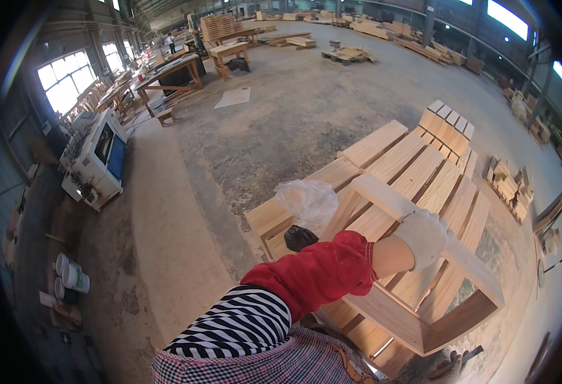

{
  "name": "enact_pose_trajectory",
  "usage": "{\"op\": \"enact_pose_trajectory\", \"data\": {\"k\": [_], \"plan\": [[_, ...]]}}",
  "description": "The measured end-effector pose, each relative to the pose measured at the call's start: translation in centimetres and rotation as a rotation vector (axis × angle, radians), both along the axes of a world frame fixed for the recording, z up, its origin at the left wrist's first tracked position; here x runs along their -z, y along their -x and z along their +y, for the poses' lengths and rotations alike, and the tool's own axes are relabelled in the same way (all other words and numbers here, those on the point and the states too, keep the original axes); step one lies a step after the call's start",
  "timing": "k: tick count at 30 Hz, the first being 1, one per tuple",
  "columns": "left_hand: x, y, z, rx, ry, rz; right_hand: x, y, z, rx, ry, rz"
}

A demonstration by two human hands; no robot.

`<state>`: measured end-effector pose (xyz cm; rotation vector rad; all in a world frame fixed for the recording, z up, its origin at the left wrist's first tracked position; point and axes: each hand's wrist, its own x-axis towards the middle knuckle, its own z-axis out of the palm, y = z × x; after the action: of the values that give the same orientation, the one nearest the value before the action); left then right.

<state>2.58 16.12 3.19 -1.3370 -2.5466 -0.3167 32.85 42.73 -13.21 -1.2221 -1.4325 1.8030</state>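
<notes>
My left hand (423, 238), in a whitish work glove, reaches across to the right. Its fingers curl over the upper rail of a rectangular wooden frame (393, 313). The frame is tilted over a long row of pale wooden slats (415, 174), its near right corner rising above them. A red oversleeve (316, 269) and a black-and-white striped sleeve cover my arm. I cannot make out my right hand. Beside the frame, a crumpled clear plastic bag (308, 200) and a black bundle (300, 238) lie at the left edge of the slats.
Small slatted wooden pieces (446, 131) stand at the far end of the slats. Stacked wood offcuts (510, 185) sit on the floor to the right. At the left are a white-and-blue machine (102, 160) and white buckets (73, 276). Wooden workbenches (229, 51) stand farther back.
</notes>
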Motion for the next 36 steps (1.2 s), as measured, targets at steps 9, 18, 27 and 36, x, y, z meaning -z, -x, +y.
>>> {"op": "enact_pose_trajectory", "data": {"k": [9,18,27,36], "plan": [[1.9,2.1,0.5,0.033,-0.171,0.093,-4.8,0.9,-2.4,0.071,-0.135,0.332],[0.9,-0.2,2.5,0.076,-0.097,0.076,-13.2,1.8,-5.8,-0.241,-1.016,-0.086],[0.9,-0.8,2.2,0.074,-0.122,0.134,-15.6,4.2,-5.4,-0.216,-1.172,-0.38],[1.1,-0.6,2.2,0.037,-0.099,0.141,-15.6,4.8,-4.9,-0.24,-1.158,-0.437]]}}
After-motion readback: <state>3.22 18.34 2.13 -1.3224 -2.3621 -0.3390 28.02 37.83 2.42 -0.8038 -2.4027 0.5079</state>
